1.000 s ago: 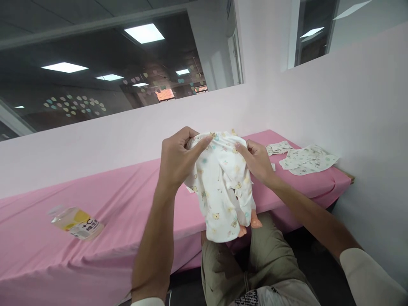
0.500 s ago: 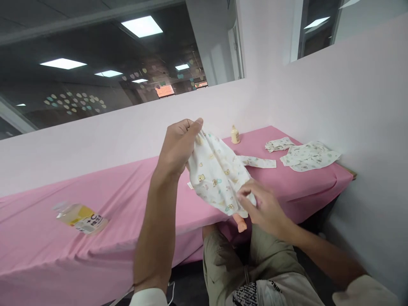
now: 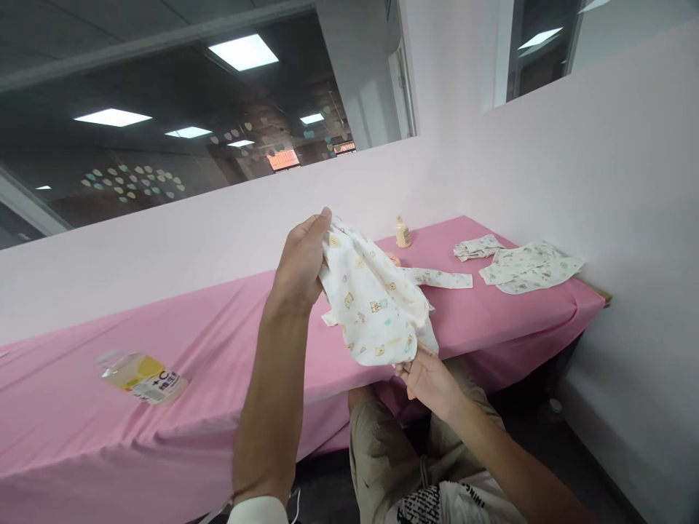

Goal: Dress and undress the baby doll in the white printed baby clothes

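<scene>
A white baby garment with a small bear print is lifted over the table edge. My left hand pinches its upper corner, thumb on top. At the lower hem my right hand has its fingers curled round the cloth edge. A doll lies under the garment; only a bit of its leg beside my right fingers and a bit of its head show. A printed sleeve stretches out flat to the right on the pink cloth.
On the pink-covered table, a clear bottle with a yellow label lies at left. A small cream bottle stands at the back. Folded printed baby clothes lie at right, near the wall.
My right hand has moved down and left to the hem and closed on it. The garment has spread out, my left hand has shifted slightly left, and the doll's head now peeks out.
</scene>
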### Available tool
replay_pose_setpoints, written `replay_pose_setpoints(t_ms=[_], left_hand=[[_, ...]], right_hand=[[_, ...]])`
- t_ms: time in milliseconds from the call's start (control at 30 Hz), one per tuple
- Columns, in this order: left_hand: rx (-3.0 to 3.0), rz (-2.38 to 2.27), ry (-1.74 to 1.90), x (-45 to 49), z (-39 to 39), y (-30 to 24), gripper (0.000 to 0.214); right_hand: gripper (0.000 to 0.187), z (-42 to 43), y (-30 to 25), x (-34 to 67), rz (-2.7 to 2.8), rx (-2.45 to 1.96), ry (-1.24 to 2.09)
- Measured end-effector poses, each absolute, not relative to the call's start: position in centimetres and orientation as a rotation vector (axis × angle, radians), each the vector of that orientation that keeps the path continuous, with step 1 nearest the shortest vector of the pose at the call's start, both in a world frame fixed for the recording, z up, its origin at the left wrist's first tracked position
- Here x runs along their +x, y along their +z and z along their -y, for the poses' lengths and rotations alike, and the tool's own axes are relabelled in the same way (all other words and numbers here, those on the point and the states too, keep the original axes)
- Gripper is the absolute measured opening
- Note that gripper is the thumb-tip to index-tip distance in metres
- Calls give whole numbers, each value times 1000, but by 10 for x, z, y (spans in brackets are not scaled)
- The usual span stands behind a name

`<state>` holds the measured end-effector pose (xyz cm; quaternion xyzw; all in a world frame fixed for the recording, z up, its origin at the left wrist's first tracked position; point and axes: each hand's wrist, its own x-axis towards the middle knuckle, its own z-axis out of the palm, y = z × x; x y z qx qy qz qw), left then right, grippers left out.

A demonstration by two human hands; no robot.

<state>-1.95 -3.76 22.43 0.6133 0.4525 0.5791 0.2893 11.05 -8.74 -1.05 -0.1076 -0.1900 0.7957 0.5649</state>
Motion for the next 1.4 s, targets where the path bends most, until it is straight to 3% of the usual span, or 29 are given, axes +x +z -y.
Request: replay_pose_setpoints(t_ms=[133, 400, 667, 967, 1167, 1333, 1400], left_hand=[[1612, -1199, 1483, -23, 34, 212, 39], [1532, -1202, 1442, -29, 28, 198, 36], [1490, -1282, 1369, -34, 25, 184, 36], [1365, -1323, 1698, -65, 0, 191, 35], [1400, -1380, 1784, -75, -6, 210, 38], [1590, -1244, 1655, -59, 7, 217, 37], [1639, -1176, 1636, -51, 15, 222, 37]], right_hand=[[14, 85, -9, 116, 385, -191, 1907], [22, 79, -13, 126, 347, -124, 1996], [46, 86, -8, 135, 481, -296, 1863], [36, 77, -22, 166, 678, -555, 1641], [24, 81, -45, 184, 961, -896, 1261], [4, 103, -14, 202, 1858, -696, 1324], [4, 109, 2, 208, 2122, -630, 1242]])
